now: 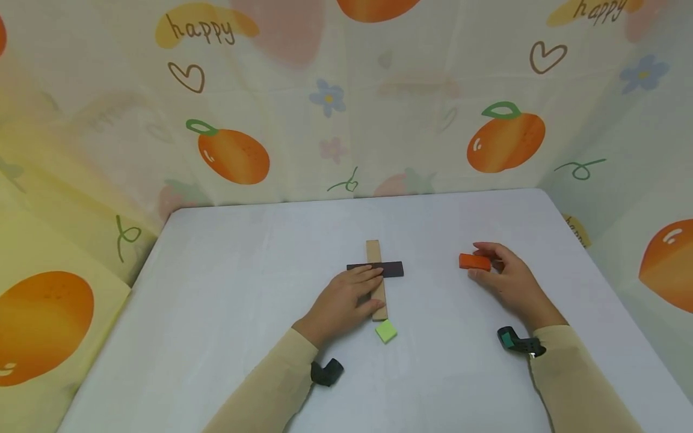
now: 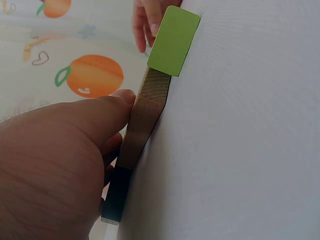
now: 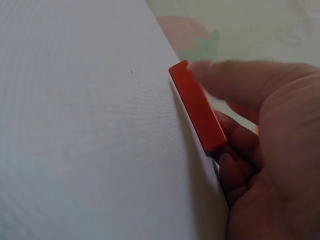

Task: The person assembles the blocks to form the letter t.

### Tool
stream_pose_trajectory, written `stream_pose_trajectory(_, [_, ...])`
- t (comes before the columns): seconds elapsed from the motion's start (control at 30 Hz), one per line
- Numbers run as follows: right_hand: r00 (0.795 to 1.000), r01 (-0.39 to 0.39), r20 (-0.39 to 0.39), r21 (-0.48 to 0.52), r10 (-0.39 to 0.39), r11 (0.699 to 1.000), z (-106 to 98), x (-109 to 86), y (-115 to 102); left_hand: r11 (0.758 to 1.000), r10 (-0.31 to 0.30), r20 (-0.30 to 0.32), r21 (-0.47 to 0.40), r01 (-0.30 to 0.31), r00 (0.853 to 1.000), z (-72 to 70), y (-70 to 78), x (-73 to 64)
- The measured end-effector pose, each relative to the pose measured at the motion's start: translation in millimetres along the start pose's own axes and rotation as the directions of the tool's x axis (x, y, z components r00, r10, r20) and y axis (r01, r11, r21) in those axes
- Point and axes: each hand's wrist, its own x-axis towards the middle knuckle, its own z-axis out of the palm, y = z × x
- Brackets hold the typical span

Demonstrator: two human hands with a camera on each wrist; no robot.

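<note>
Low on the white table, a dark flat block [image 1: 393,269] crosses a longer tan wooden block [image 1: 373,250], forming a cross. My left hand [image 1: 344,302] rests on them, its fingers over the dark block's left part and its thumb on the wooden one. At the wooden block's near end is a light green square block [image 1: 387,331], which the left wrist view shows right against that end. Off to the right, my right hand [image 1: 511,279] pinches an orange rectangular block [image 3: 199,109] between thumb and fingers, close over the tabletop.
Both wrists carry dark strapped cameras; the left camera [image 1: 327,373] and right camera [image 1: 521,341] sit just above the table. A patterned cloth [image 1: 281,138] with printed oranges and flowers hangs behind the table [image 1: 243,252] and along its sides.
</note>
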Motion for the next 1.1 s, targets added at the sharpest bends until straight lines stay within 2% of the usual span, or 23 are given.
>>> stream_pose_trajectory(0.27, [0.996, 0.092, -0.014, -0.065, -0.093, 0.994, 3.5, 4.4, 3.1, 1.0, 0.003, -0.011, 0.006, -0.003, 1.0, -0.9, -0.9, -0.8])
stream_pose_trajectory(0.63, [0.994, 0.1, -0.018, -0.127, -0.103, 0.987, 5.2, 3.6, 3.5, 1.0, 0.007, -0.01, 0.003, -0.007, 1.0, 0.3, -2.2, -1.4])
stream_pose_trajectory(1.1, [0.988, 0.153, -0.012, -0.114, -0.155, 0.982, 6.4, -1.8, -1.1, 1.0, 0.008, -0.008, 0.004, -0.008, 1.0, 0.5, -1.1, -0.2])
